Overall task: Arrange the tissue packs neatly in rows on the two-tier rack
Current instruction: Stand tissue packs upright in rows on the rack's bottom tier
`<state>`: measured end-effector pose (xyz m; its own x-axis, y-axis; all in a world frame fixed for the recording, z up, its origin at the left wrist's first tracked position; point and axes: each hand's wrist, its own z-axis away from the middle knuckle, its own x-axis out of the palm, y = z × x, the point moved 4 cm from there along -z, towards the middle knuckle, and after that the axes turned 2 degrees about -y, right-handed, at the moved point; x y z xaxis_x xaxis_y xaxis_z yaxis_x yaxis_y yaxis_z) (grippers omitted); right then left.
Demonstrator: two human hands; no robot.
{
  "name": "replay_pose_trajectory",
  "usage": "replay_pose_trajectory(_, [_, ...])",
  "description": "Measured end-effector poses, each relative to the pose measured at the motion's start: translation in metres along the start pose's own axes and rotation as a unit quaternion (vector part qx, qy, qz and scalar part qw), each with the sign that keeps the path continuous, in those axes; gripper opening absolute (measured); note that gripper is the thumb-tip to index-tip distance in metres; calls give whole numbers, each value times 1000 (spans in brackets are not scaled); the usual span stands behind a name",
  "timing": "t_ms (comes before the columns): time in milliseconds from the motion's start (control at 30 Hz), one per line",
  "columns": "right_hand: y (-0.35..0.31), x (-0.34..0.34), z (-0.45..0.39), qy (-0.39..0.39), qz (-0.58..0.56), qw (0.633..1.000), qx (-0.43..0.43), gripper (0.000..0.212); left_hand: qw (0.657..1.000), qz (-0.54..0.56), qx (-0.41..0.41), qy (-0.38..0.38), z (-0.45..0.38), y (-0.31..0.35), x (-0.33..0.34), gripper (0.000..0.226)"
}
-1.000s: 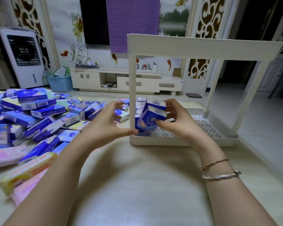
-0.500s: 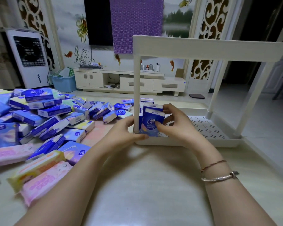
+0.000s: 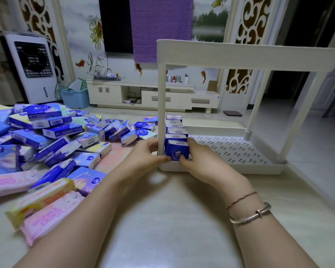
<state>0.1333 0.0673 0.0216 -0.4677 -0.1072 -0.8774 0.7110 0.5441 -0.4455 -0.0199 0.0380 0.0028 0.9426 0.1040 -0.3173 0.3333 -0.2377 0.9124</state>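
Note:
A white two-tier rack (image 3: 240,167) stands on the floor ahead of me. Along the left edge of its perforated lower tray runs a row of several upright blue tissue packs (image 3: 174,124). The nearest blue pack (image 3: 177,150) stands at the front of that row, just right of the rack's front left post (image 3: 161,105). My left hand (image 3: 145,155) reaches around the post and pinches the pack's lower left corner. My right hand (image 3: 199,161) holds its right side with curled fingers. The upper tier (image 3: 240,55) shows only its front rim.
A large heap of loose tissue packs (image 3: 52,132), blue, pink and yellow, covers the floor on the left. A TV cabinet (image 3: 153,97), a blue bin (image 3: 74,97) and a white air cooler (image 3: 33,68) stand against the far wall. Bare floor lies near me.
The tilted blue pack came down from above the tray and now stands upright at the front of the row. Both hands moved in with it and close on its sides.

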Motion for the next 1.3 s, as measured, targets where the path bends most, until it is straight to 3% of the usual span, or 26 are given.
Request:
replay_pose_trajectory(133, [-6,6,1,-32,55,998,12,45,999,21,-30,-7,-1,-1,-2,49])
replay_pose_trajectory(233, [-8,6,2,-40,33,998,29,49,999,28,-31,-27,-1,-1,-3,44])
replay_pose_trajectory(400, [-14,12,2,-42,90,993,62,75,999,31,-31,-26,2,1,1,44])
replay_pose_trajectory(533, [-14,12,1,-20,115,991,67,83,1000,-9,-23,-7,8,3,5,54])
replay_pose_trajectory(633, [-16,4,4,58,98,993,35,86,998,-59,-27,3,15,10,2,56])
replay_pose_trajectory(767, [-35,-12,8,228,54,969,-74,55,983,-171,-46,36,31,25,-10,61])
replay_pose_trajectory(833, [-47,-13,12,262,12,956,-128,32,953,-297,-47,45,50,34,-23,62])
replay_pose_trajectory(933, [-64,3,18,172,-34,972,-156,12,909,-413,-25,46,85,45,-48,63])
replay_pose_trajectory(1067, [-89,29,30,66,-31,977,-199,9,886,-437,-114,104,134,42,-98,78])
replay_pose_trajectory(1200, [-98,47,36,-10,-25,974,-225,11,854,-456,-249,23,170,24,-118,102])
replay_pose_trajectory(1300, [-97,54,37,-44,-28,973,-223,14,848,-472,-242,6,181,15,-114,108])
